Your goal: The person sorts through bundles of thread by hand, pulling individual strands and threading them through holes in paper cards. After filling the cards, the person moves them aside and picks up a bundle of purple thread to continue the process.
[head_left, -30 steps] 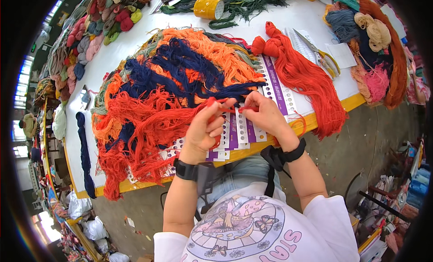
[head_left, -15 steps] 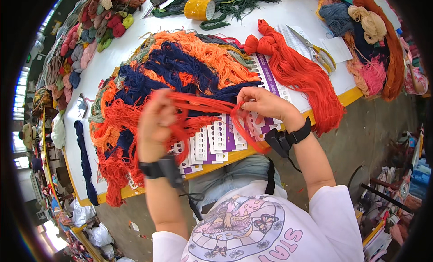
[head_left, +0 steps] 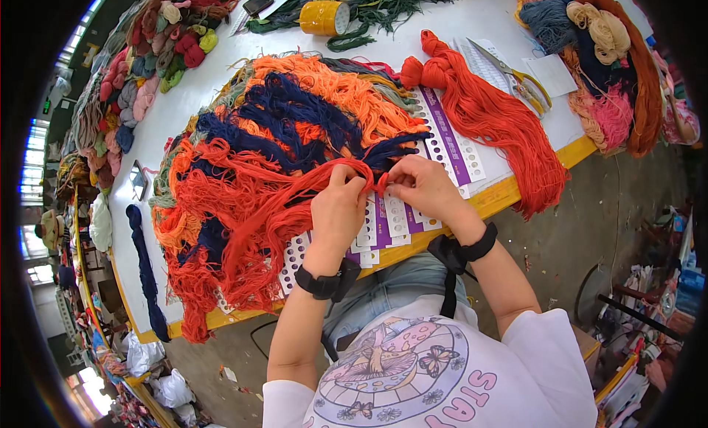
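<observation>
A bundle of red thread stretches across the tangled pile to my two hands at the table's front. My left hand is closed round the bundle near its right end. Close beside it, my right hand pinches the looped tip of the same red thread. Under and behind lies a heap of orange thread and navy thread. Purple-and-white punched cards lie beneath my hands, partly hidden. A thick red skein, knotted at its top, lies to the right and hangs over the table edge.
Scissors with yellow handles lie at the back right, near more skeins. A yellow tape roll and green thread are at the back. Coloured skeins pile up far left. One navy skein lies at the left edge.
My left hand has moved right and down, close to my right hand. The red loop that hung between them is drawn together, and its thread now lies along the pile.
</observation>
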`<action>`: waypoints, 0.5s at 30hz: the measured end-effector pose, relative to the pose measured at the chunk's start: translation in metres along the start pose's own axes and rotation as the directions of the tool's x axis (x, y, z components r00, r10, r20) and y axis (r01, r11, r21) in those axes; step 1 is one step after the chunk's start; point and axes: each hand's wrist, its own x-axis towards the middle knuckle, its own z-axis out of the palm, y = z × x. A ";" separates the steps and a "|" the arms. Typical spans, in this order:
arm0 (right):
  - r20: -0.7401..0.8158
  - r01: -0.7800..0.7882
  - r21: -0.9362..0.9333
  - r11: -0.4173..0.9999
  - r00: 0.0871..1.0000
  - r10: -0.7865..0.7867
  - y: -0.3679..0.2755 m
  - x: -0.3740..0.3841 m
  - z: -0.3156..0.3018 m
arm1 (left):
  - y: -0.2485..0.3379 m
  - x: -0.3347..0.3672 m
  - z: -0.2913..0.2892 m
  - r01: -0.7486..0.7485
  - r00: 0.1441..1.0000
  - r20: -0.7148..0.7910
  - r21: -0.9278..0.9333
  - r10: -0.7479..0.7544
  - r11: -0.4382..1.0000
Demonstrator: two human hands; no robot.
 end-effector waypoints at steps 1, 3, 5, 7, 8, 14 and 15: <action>-0.002 -0.002 -0.001 1.000 1.000 0.002 0.002 0.000 0.001 | 0.001 0.001 0.001 -0.031 0.999 -0.040 -0.076 0.028 0.997; -0.022 0.166 -0.264 0.950 0.984 -0.178 0.005 0.002 0.004 | 0.001 0.003 0.001 -0.065 0.995 -0.082 -0.148 0.054 0.987; -0.040 0.161 -0.286 0.945 0.983 -0.180 0.002 0.001 0.005 | 0.000 0.004 -0.001 -0.065 0.997 -0.062 -0.259 0.050 0.964; -0.055 0.158 -0.306 0.939 0.982 -0.183 0.001 -0.003 0.007 | -0.009 0.004 -0.002 -0.045 0.999 -0.013 -0.251 0.043 0.967; -0.096 0.087 -0.164 0.983 0.990 -0.103 0.001 -0.005 0.008 | -0.013 0.004 -0.003 -0.026 0.999 0.037 -0.246 0.036 0.969; -0.110 0.045 -0.032 0.998 0.993 -0.048 0.001 -0.007 0.006 | -0.009 0.009 0.000 -0.097 0.992 0.066 -0.125 0.105 0.987; -0.081 0.068 -0.068 0.995 0.994 -0.074 0.003 -0.007 0.006 | -0.007 0.010 0.000 -0.097 0.992 0.067 -0.126 0.106 0.987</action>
